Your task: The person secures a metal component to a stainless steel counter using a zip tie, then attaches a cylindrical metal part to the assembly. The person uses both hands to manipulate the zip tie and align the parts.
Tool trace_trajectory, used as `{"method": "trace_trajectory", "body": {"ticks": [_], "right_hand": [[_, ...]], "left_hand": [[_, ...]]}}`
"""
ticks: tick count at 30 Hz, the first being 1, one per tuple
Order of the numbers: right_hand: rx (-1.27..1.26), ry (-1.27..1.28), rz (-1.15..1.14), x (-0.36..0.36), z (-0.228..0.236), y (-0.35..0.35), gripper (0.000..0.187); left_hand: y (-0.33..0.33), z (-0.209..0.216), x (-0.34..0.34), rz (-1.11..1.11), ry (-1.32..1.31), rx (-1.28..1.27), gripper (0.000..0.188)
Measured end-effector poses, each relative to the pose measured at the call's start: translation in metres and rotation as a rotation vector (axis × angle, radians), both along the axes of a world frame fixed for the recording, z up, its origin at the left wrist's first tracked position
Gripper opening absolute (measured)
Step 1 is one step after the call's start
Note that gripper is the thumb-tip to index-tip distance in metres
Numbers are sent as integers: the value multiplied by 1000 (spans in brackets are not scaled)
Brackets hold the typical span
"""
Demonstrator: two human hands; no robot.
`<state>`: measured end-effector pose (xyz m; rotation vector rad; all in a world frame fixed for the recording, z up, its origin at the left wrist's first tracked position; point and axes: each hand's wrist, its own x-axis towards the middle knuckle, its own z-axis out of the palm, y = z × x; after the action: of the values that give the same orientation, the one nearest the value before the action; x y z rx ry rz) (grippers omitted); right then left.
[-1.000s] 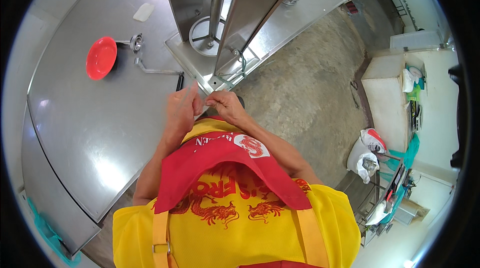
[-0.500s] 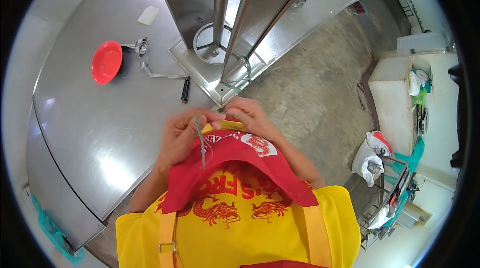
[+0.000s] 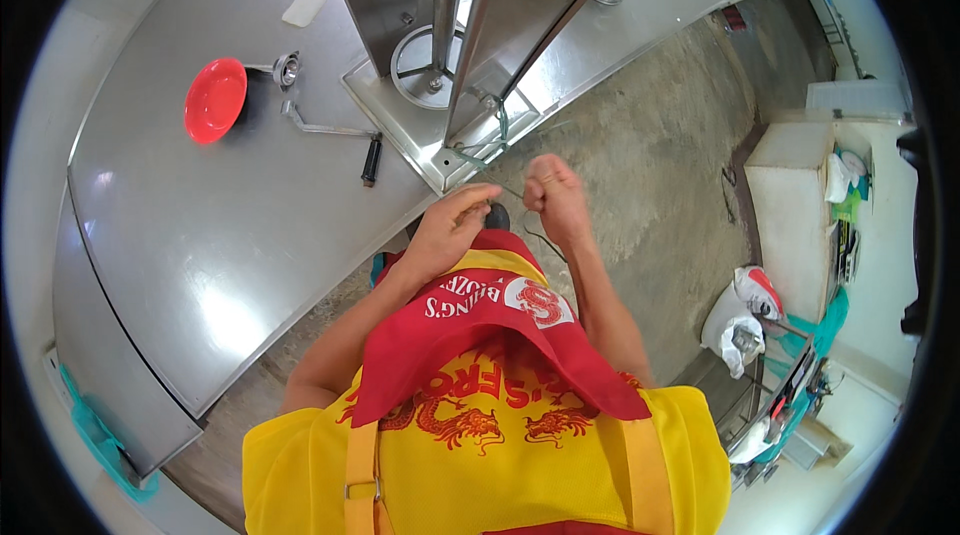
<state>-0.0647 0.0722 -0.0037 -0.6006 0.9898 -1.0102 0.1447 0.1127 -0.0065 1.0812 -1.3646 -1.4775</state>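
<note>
String [image 3: 512,197], thin and dark, runs taut between both hands at centre frame, just in front of the steel surface [image 3: 200,235]. Left hand [image 3: 455,227] pinches one end with closed fingers; right hand [image 3: 553,197] is fisted on the other. Keep tension even and hands level; any knot is too small to tell.

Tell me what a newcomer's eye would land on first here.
First the red and yellow dragon-print apron filling the lower middle, with the red cap brim above it. Next the two hands: the left hand and the right hand, close together over the concrete floor, pinching a thin cord. Last, the red bowl at upper left on the steel table.
</note>
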Motion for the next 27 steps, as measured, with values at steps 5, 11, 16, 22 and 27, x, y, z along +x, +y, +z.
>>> {"method": "trace_trajectory", "body": {"ticks": [5,11,16,22,27], "right_hand": [[-20,193,390,7,12,-12,24],[40,116,652,-14,2,-29,39],[3,72,759,-26,-11,-32,41],[-586,322,628,-51,-39,-39,27],[-548,578,411,-61,-47,-66,21]], "left_hand": [[-11,35,-36,115,-79,173,42],[-3,0,-57,275,-207,27,29],[-1,3,-77,344,-455,-88,15],[-2,-1,-102,632,-387,54,15],[-7,-18,-97,666,-438,13,20]]}}
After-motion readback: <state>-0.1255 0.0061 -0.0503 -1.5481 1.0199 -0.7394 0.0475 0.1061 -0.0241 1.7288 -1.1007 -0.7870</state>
